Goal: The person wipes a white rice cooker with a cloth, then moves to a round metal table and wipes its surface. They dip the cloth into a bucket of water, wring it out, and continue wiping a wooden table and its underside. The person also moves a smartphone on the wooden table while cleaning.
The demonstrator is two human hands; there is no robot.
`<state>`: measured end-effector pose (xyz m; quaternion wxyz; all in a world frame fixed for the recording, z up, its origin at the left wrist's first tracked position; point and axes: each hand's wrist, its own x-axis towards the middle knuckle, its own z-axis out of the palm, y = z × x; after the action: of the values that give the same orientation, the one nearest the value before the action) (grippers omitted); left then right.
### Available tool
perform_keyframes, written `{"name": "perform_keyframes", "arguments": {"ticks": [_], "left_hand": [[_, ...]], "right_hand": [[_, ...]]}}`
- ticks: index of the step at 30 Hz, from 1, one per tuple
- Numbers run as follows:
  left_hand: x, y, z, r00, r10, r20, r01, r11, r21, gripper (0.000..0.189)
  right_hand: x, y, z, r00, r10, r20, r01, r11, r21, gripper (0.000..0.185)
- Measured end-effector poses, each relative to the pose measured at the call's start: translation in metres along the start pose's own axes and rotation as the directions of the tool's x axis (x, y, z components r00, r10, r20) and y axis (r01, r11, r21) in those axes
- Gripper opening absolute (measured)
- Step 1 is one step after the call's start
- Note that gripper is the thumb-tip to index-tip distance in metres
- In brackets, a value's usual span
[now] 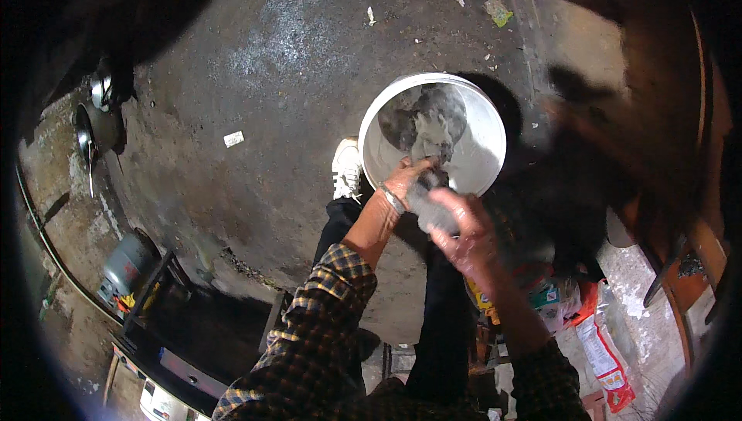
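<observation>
A round white bucket (379,125) stands on the floor before me, with dark, murky contents and wet grey cloth (432,131) inside. My left hand (406,180) is over the bucket's near rim, its fingers around a stretch of the grey cloth. My right hand (469,227), blurred by motion and wet, grips a bunched grey end (432,209) of what appears to be the same cloth, just outside the rim. Part of the bundle is hidden behind the fingers.
My white shoe (346,169) is left of the bucket. A gas cylinder (132,258) and a black stand (197,328) are at lower left, metal pans (85,131) further up. Plastic packaging (603,351) lies at lower right; wooden furniture (666,102) edges the right side. Litter (498,10) dots the floor.
</observation>
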<state>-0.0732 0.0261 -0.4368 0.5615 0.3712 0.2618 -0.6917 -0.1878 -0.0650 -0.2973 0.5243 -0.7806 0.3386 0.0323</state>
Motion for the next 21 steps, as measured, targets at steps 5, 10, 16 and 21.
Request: {"name": "perform_keyframes", "arguments": {"ticks": [5,10,16,21], "left_hand": [[-0.023,0.019,-0.001,0.97,-0.24,-0.041,0.243,0.965,0.102,0.063],[-0.039,0.036,0.01,0.935,-0.216,0.282,0.18,0.973,0.148,0.067],[-0.047,0.02,0.014,0.887,-0.334,0.32,0.413,0.883,-0.222,0.066],[-0.042,-0.001,0.004,0.886,-0.378,0.268,0.462,0.762,-0.454,0.061]], "right_hand": [[0.057,0.048,0.002,0.933,0.28,-0.225,-0.179,0.905,0.386,0.038],[0.08,0.102,0.025,0.934,0.289,0.208,-0.296,0.308,0.904,0.037],[0.066,0.1,0.069,0.985,-0.02,0.171,-0.166,-0.355,0.92,0.092],[0.077,0.083,0.076,0.985,-0.124,0.122,-0.163,-0.408,0.899,0.099]]}}
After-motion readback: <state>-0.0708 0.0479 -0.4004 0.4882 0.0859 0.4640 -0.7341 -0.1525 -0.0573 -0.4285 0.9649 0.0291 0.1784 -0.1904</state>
